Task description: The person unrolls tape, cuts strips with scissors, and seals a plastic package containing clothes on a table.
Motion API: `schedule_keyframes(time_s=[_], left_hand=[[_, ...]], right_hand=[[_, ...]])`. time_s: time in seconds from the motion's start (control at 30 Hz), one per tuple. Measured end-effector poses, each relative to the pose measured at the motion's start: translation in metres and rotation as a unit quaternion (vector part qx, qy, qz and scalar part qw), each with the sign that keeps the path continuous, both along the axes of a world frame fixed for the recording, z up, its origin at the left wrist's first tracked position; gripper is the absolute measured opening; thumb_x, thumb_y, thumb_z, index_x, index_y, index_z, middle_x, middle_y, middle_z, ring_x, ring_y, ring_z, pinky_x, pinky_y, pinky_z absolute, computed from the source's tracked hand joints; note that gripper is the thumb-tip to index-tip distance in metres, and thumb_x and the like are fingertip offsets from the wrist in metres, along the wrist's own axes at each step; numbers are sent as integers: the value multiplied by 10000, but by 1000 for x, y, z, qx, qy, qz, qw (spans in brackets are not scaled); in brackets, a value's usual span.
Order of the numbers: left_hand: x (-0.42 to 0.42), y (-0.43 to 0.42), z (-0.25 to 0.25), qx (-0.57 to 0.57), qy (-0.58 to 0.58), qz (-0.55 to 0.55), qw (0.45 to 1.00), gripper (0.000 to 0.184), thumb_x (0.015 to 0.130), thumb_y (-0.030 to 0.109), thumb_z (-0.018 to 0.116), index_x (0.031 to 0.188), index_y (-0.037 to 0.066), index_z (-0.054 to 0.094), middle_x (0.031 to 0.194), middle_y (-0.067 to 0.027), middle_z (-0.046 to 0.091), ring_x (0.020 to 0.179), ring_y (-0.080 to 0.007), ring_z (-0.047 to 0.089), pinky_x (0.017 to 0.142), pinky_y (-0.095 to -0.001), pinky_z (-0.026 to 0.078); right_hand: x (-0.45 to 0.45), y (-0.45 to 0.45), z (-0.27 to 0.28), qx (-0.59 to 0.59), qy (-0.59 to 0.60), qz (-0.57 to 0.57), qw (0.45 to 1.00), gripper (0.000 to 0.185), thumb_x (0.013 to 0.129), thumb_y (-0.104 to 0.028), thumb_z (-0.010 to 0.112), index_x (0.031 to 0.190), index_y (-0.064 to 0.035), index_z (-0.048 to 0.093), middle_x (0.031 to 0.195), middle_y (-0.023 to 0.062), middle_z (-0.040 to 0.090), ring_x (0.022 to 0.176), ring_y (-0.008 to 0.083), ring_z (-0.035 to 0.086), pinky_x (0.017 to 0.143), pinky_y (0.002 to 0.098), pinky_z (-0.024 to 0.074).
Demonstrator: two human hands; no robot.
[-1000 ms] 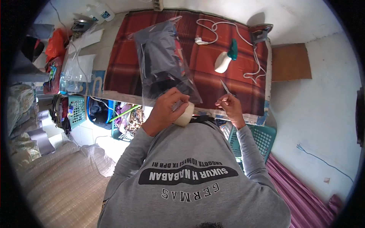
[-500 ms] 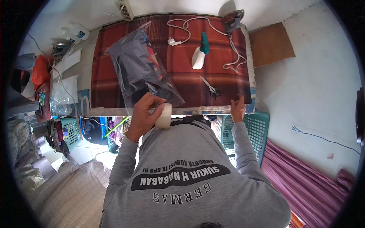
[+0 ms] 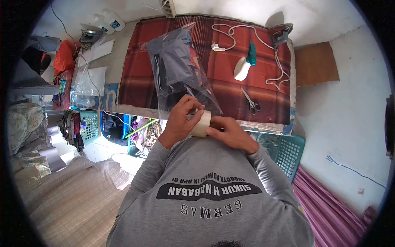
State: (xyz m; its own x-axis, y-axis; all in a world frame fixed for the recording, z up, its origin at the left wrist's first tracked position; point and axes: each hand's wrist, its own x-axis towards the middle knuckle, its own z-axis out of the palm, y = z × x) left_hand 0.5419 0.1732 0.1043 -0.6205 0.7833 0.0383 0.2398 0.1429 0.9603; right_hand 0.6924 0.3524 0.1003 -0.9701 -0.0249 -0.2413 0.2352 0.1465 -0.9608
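Note:
Close to my chest, at the table's front edge, I hold a wide roll of clear tape [image 3: 202,126]. My left hand [image 3: 181,121] is closed on the roll's left side, thumb and fingers pinched near its top. My right hand [image 3: 233,133] grips the roll from the right, fingers bent against it. Just beyond the hands lies a clear plastic bag [image 3: 181,70] with folded dark grey cloth inside; its near end reaches behind my left hand. Scissors [image 3: 252,103] rest to the right on the red plaid cloth [image 3: 230,92].
A white spray bottle with a green top [image 3: 245,64] lies on the plaid cloth. Behind it are a corded iron [image 3: 280,33] and its plug [image 3: 218,47]. Plastic sheets [image 3: 90,82] lie at left. Green baskets [image 3: 288,152] stand below the table's edge.
My right hand has come from the table's right front edge to the tape roll. My left hand still holds the roll. The view has shifted, so the table sits further right.

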Motion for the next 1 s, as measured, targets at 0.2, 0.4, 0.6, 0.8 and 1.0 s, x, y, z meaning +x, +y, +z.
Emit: schedule_keyframes(time_s=[0.2, 0.4, 0.6, 0.8, 1.0], left_hand=[[0, -14, 7, -32, 133, 50, 989, 136, 972, 50, 719, 1071, -33, 678, 1066, -135, 605, 948, -292, 706, 784, -408, 572], [12, -17, 5, -37, 212, 69, 974, 134, 964, 43, 714, 1073, -24, 675, 1079, -156, 601, 920, -349, 692, 765, -434, 566], [15, -16, 1, -20, 236, 72, 969, 125, 966, 50, 719, 1063, -6, 664, 1101, -165, 610, 899, -364, 703, 724, -450, 571], [18, -12, -6, -4, 258, 72, 963, 139, 968, 65, 729, 1075, 13, 657, 1117, -155, 618, 811, -353, 721, 640, -442, 575], [18, -7, -10, 0, 246, 87, 965, 127, 976, 60, 722, 1078, 23, 655, 1123, -138, 622, 790, -327, 728, 634, -429, 581]], right_hand=[[-17, -34, -13, -46, -10, -99, 994, 422, 1012, -331, 743, 1211, 41, 722, 993, 184, 800, 871, 226, 781, 793, 378, 581], [-17, -38, -13, 51, 8, -87, 995, 375, 987, -312, 752, 1092, 47, 724, 866, 210, 776, 766, 302, 783, 702, 415, 575], [-18, -37, -4, 68, 13, -82, 994, 371, 980, -313, 754, 1069, 45, 721, 855, 219, 768, 760, 336, 779, 691, 436, 569], [-17, -33, -3, 57, -12, -68, 996, 387, 989, -332, 744, 1077, 43, 718, 862, 214, 771, 762, 332, 775, 696, 445, 566], [-17, -29, -16, 57, -15, -65, 996, 405, 988, -351, 752, 1075, 43, 717, 865, 205, 771, 766, 318, 772, 696, 437, 565]])
